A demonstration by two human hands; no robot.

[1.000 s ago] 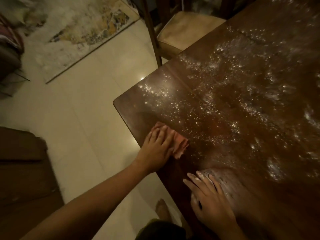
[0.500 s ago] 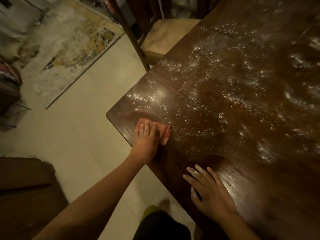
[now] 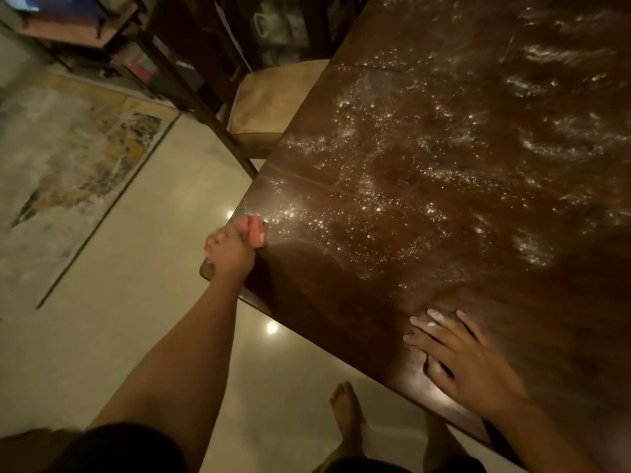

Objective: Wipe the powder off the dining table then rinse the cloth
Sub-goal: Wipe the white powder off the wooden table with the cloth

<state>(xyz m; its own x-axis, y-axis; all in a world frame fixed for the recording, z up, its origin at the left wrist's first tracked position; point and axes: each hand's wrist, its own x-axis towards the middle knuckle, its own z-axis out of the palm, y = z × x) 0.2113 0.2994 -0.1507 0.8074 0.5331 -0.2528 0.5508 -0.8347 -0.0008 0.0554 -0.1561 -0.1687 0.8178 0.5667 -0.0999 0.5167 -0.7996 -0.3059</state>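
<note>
Change: the left hand (image 3: 231,249) and the pink cloth (image 3: 256,233) have travelled from the wood just inside the near-left corner of the dining table (image 3: 341,302) out to its left edge. The cloth now shows as a smaller bunch than it did half a second ago. The right hand (image 3: 467,356) has kept its place.
Left hand: lies on top of the cloth at the table's left edge, just past the near-left corner, arm stretched out from the near side. The hand is motion-blurred, so it cannot be told whether the fingers lie flat on the cloth or curl round it.
Cloth: on the tabletop at the left edge, mostly covered by the left hand. Only a pink fold shows on the side facing the table's middle.
Right hand: palm down on the tabletop close to the near edge, fingers straight and spread, holding nothing. White dust shows on the fingertips.
Powder (image 3: 392,172): white specks and smears spread from the cloth across the middle and far part of the tabletop. The band of wood along the near edge looks dark and mostly clean.
Chair (image 3: 269,100): beige seat cushion tucked against the table's left side, beyond the cloth.
Rug (image 3: 68,165): patterned, on the pale tiled floor (image 3: 153,319), well left of the table.
Foot (image 3: 345,407): bare, on the tiles beside the table's near edge.
</note>
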